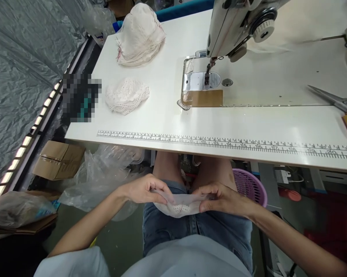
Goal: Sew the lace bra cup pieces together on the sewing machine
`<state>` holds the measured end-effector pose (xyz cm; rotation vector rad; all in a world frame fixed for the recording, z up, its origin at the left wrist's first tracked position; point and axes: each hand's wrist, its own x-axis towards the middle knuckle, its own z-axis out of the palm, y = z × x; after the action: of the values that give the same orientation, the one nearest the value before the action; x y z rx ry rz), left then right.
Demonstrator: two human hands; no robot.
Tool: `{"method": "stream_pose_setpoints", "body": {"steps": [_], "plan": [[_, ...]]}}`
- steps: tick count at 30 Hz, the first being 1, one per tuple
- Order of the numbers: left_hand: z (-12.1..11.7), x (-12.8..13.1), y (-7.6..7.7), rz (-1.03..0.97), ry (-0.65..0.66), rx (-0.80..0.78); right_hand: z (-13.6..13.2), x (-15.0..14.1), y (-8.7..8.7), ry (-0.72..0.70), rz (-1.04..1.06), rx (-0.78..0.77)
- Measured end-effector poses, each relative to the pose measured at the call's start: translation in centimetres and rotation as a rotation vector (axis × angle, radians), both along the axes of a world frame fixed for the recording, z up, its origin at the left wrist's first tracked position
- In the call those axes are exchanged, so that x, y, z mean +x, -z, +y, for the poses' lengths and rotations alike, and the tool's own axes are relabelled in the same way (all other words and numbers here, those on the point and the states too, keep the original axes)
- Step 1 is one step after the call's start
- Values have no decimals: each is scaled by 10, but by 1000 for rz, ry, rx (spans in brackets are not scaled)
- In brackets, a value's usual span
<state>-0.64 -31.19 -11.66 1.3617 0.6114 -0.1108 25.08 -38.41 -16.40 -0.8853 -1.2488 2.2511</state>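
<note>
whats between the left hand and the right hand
In the head view, a sheer white fabric piece spans the gap between the left hand and the right hand, held by both, with a dotted patch showing near its lower edge.

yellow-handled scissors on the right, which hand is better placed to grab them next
Probably the right hand: the scissors lie on its side of the view, and the left hand is farther away. Both hands hold the sheer white fabric, though, so the right must first let go.

Bright white tabletop (161, 119), dim floor (118, 238) beneath, wide-angle stretch toward edges.
</note>
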Motion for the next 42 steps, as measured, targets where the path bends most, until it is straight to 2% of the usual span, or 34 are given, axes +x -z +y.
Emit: {"method": "stream_pose_setpoints", "body": {"steps": [4,8,15,20,27,34,42], "plan": [[3,2,2,21,4,-51,7,-10,-3,-93,-35,101],[6,1,5,33,-5,-60,12,-13,-1,-108,-112,225],[5,2,14,10,-17,-115,17,0,-4,-137,-118,172],[4,3,20,9,10,-104,19,7,2,-143,-70,127],[2,11,18,11,2,-46,22,6,3,-185,-50,91],[0,10,13,34,-67,-68,31,0,-2,-210,-56,268],[0,10,14,46,-138,-115,32,-3,-8,-199,-83,321]]}}
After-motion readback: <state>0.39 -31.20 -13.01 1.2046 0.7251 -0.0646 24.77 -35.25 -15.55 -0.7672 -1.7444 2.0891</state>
